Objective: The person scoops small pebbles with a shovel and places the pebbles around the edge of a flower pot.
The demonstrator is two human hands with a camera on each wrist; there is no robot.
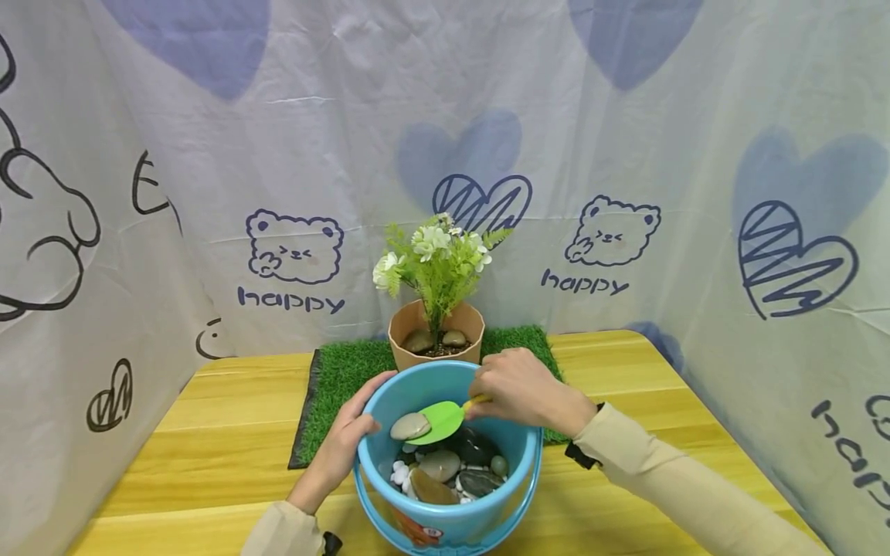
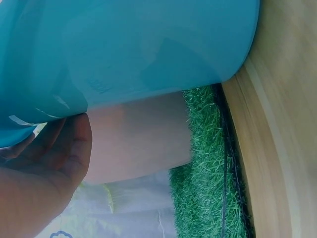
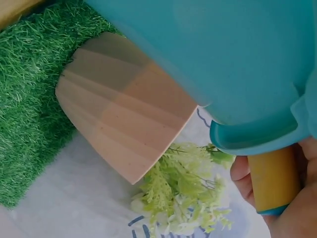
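A: From the head view?
B: Pale stone (image 1: 409, 426) inside blue bucket (image 1: 518, 442), at the tip of green shovel (image 1: 448, 418); from right grip (image 1: 518, 388), toward the left edge of tabletop (image 1: 605, 371), along the shovel's long axis; nearer to left grip (image 1: 348, 434), curled over the bucket's rim.
A: Left wrist?
B: Stone hidden by the bucket's wall; left grip hooked at the rim; pot (image 2: 138, 141) beyond, on grass mat (image 2: 203, 144), toward the far edge.
A: Right wrist?
B: Right grip wrapped round yellow handle (image 3: 274, 181); shovel's blade hidden by the bucket.
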